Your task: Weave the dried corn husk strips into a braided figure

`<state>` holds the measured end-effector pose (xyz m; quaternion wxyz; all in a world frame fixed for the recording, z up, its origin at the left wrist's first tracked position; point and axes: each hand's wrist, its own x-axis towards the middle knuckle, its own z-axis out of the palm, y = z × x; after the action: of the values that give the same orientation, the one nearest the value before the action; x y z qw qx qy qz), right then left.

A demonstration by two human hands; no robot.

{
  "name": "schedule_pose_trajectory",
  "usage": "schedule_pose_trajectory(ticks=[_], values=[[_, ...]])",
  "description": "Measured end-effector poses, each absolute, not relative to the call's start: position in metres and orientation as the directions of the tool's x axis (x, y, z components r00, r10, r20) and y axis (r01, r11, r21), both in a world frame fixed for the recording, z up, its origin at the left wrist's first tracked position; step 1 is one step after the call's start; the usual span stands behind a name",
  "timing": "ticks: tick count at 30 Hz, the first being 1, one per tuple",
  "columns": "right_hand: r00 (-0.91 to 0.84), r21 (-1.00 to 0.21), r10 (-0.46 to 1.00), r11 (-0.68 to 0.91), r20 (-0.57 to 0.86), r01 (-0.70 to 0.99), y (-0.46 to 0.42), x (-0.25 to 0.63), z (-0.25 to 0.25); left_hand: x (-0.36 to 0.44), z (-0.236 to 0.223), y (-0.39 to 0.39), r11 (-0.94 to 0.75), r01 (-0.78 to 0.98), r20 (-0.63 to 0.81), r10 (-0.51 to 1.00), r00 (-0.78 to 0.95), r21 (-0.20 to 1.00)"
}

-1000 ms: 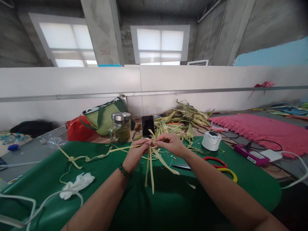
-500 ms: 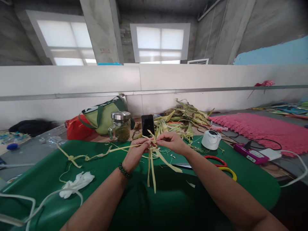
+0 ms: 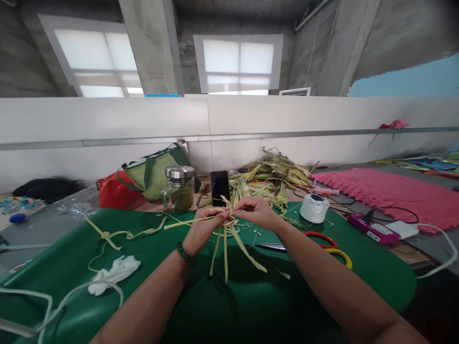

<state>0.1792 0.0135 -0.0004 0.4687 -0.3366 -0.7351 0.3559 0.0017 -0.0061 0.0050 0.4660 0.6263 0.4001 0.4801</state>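
Between both hands is a bunch of pale corn husk strips (image 3: 225, 253), several of them hanging down and one sticking out to the left. My left hand (image 3: 206, 225), with a dark green bead bracelet at the wrist, is closed on the strips where they meet. Thumb and fingers of my right hand (image 3: 257, 212) pinch the bunch from the right side. The fingertips partly hide the crossing point. On the green mat (image 3: 279, 306) below my right forearm lie scissors (image 3: 335, 246) with red and yellow handles, and a small husk scrap (image 3: 284, 274).
A knotted husk piece (image 3: 105, 235) and a crumpled white tissue (image 3: 116, 274) lie left, near white cables (image 3: 50, 306). Behind stand a glass jar (image 3: 180, 188), a phone (image 3: 219, 188) and a husk pile (image 3: 279, 167). A white device (image 3: 314, 209) and purple power strip (image 3: 373, 229) sit right.
The hanging strips have swung slightly left and spread apart. The strip on the left has shifted, its free end now showing above the mat. Both hands keep nearly the same place.
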Motion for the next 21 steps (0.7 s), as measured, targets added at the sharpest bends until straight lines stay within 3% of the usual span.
schedule_pose_trajectory(ticks=[21], values=[[-0.351,-0.869,0.838,0.481,0.417,0.115,0.0164,0.1796,-0.0029,0.0045,0.0016,-0.0068,-0.279,0.089,0.257,0.944,0.206,0.956]])
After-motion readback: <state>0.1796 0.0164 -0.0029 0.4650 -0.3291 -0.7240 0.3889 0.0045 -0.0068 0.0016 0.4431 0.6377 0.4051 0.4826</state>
